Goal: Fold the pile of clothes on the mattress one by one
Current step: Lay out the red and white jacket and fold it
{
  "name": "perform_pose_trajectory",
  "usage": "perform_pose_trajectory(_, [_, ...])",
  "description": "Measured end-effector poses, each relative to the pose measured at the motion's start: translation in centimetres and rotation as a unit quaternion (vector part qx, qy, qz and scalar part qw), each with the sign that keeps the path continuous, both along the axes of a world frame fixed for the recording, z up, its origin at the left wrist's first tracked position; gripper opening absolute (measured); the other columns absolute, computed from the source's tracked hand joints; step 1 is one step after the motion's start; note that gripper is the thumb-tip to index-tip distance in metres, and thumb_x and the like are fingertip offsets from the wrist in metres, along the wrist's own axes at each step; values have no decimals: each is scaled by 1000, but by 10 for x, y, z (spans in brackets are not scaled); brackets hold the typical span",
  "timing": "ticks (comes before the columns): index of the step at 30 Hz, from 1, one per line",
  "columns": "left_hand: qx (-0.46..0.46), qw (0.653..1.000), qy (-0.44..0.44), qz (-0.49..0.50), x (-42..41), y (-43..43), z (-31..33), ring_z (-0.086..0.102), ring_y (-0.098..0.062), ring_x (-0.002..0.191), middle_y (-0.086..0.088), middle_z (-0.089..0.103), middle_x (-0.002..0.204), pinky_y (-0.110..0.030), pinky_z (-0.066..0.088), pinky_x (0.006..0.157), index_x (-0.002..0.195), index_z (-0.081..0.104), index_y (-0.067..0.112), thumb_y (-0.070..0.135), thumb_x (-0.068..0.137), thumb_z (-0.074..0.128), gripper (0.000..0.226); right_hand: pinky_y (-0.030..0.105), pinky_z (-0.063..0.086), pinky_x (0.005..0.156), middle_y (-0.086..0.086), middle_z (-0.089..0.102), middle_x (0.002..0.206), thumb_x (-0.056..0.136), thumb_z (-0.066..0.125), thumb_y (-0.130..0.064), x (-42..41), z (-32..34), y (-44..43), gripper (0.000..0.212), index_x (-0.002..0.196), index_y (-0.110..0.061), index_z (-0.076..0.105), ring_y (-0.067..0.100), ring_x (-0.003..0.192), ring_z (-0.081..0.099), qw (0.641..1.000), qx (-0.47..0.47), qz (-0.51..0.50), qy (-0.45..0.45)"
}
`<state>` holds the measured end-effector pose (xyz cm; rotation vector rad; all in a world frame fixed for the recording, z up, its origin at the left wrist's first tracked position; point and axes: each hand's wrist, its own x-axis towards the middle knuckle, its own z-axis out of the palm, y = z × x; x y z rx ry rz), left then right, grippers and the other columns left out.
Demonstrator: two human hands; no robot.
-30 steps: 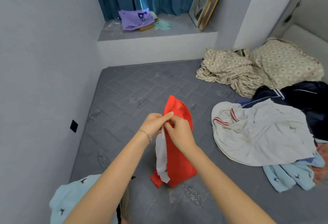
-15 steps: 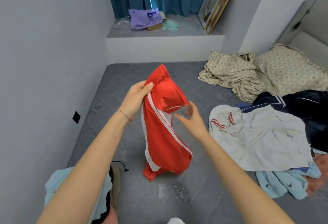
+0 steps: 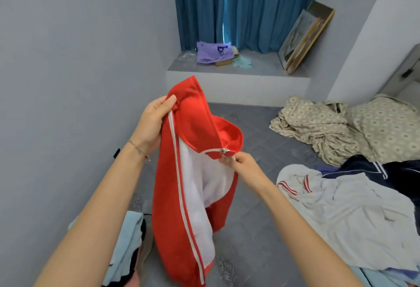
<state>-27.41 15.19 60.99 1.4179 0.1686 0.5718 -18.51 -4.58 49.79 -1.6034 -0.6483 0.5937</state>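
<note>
A red jacket (image 3: pixel 172 195) with white side stripes and a white lining hangs in the air over the grey mattress (image 3: pixel 261 132). My left hand (image 3: pixel 154 123) grips its upper edge near the collar. My right hand (image 3: pixel 243 164) pinches the jacket's front edge by the metal zip pull. The jacket's lower hem hangs close to the mattress. To the right lies the pile of clothes: a white shirt with red-striped cuffs (image 3: pixel 354 216), a dark navy garment (image 3: pixel 391 173) and light blue pieces (image 3: pixel 386 277).
A stack of light blue and dark clothing (image 3: pixel 127 248) lies at the lower left by the grey wall. A crumpled beige patterned sheet (image 3: pixel 329 127) and pillow sit at the back right. A ledge (image 3: pixel 238 75) under blue curtains holds a purple bag (image 3: pixel 213 52) and framed pictures (image 3: pixel 304 36).
The jacket has been lifted higher and opened out. My right hand, free half a second ago, now pinches the zip edge. My left hand rose with the collar.
</note>
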Motion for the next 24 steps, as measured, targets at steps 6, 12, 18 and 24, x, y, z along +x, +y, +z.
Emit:
perform_pose_trajectory(6, [257,951,101,142,-2,16,-22,55,-7,69,9,61,69,-20,44,68,71,59,21,20,103,40,37,21,23,47,-2,31,58,78,68,-42,0,49,-13,50,53,-14,35,8,54,28,996,50,-37,-70])
perform_pose_trajectory(12, [289,923,208,145,8,10,-96,54,-19,82,-8,62,87,-23,38,72,92,61,1,22,102,42,29,32,16,53,1,23,58,90,66,-29,5,26,-17,55,56,-9,27,11,55,23,988,14,-101,-113])
perform_pose_trajectory(18, [77,941,317,-86,-8,-14,-196,65,0,76,-3,70,92,-13,51,75,107,61,2,0,91,58,16,26,15,48,-5,20,57,93,62,-28,10,-35,-37,50,59,-15,28,8,53,19,986,-32,-162,-26])
perform_pose_trajectory(24, [15,935,351,-53,5,-25,-232,57,0,64,-4,60,85,-13,45,60,109,52,5,6,99,46,11,25,11,47,-6,16,56,90,66,-25,22,-56,-49,56,59,-24,20,7,50,15,969,-104,-222,14])
